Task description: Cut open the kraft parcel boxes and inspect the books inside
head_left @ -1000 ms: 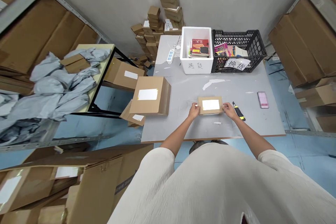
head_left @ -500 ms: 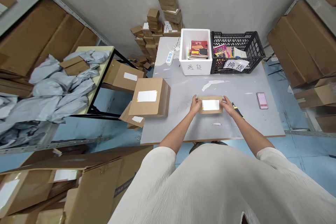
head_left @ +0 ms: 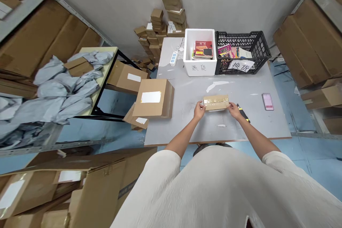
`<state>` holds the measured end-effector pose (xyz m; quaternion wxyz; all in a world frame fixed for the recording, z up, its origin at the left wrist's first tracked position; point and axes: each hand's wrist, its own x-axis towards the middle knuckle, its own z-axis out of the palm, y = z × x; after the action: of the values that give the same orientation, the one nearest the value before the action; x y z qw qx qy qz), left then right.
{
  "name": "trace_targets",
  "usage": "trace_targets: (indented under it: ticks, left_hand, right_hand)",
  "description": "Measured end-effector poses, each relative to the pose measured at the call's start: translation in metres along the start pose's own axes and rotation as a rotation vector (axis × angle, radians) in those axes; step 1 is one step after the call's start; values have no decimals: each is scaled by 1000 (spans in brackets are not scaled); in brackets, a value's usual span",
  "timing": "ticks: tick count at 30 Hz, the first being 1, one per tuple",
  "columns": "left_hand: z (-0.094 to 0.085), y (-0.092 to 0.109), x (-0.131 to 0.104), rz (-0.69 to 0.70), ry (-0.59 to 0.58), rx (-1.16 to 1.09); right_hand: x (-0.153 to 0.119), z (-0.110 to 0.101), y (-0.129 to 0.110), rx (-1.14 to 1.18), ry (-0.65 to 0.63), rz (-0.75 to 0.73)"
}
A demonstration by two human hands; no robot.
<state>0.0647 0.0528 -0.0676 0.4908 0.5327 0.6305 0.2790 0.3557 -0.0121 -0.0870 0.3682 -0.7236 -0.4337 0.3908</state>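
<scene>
A small cardboard box (head_left: 216, 103) is held between my two hands over the front part of the grey table (head_left: 184, 124). Shiny clear tape runs along the box's upturned face, and a sliver of white shows under its near edge. My left hand (head_left: 199, 109) grips the left end, fingers closed on it. At the right end, my right hand (head_left: 234, 110) pinches the corner. Just right of that hand lies a black and yellow utility knife (head_left: 243, 113). Farther right a pink-screened phone (head_left: 267, 101) rests on the table.
A larger labelled carton (head_left: 153, 98) stands at the table's left edge. Along the back are a white bin (head_left: 200, 68) with books, a black crate (head_left: 242, 57) with books, and a power strip (head_left: 174, 58). Grey parcels (head_left: 61, 89) cover a side table. Stacked boxes (head_left: 175, 10) rise against the wall.
The small box has been turned over between my hands: its white label faced up before, and now the taped side shows. Both hands stay at its ends.
</scene>
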Motion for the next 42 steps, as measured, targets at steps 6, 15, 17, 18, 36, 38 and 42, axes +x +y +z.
trace_targets:
  ticks: [6, 15, 17, 18, 36, 38, 42]
  left_hand:
    - [-4, 11, -9, 283, -6, 361]
    - [13, 27, -34, 577, -168, 711]
    - [16, 30, -30, 531, -138, 674]
    - [16, 31, -28, 495, -121, 642]
    - [-75, 29, -8, 349, 296, 272]
    - [-83, 22, -8, 337, 292, 277]
    - [-83, 17, -9, 331, 261, 251]
  right_hand:
    - [0, 3, -3, 90, -28, -36]
    - [-11, 12, -14, 25, 36, -24]
    - [-14, 14, -19, 12, 49, -31]
    - [-14, 15, -23, 6, 52, -42]
    - [-24, 94, -97, -34, -173, -208]
    - [-25, 102, -99, 57, -260, -205]
    - [-29, 111, -105, 91, -222, -174]
